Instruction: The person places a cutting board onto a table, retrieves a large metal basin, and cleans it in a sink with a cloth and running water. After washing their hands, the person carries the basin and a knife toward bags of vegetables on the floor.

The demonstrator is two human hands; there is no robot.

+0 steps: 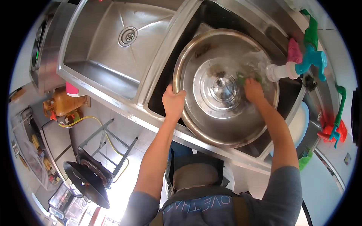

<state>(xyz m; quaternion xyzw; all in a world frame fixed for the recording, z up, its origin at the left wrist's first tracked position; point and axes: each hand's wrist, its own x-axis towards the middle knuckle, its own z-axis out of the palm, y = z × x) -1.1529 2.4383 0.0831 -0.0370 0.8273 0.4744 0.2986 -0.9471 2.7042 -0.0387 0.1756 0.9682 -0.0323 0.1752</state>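
Note:
A wide round metal basin [226, 130] rests in the right-hand sink compartment, with some water in it. My left hand [174, 102] is closed around the basin's left rim. Inside the basin, at its right side, my right hand [253, 90] is closed on a green scrubbing pad [245, 77], pressed to the metal and partly hidden by my fingers. Just beyond that hand, a white tap nozzle [277, 72] on a teal tap [313, 62] points over the basin, and water splashes below it.
At the left is another sink compartment [109, 56] with a drain. A pink cloth [294, 51] hangs behind the tap. A second tap [334, 133] and a blue-rimmed bowl [299, 122] are at the right. A black wok [88, 184] and a metal stand [107, 145] are at the lower left.

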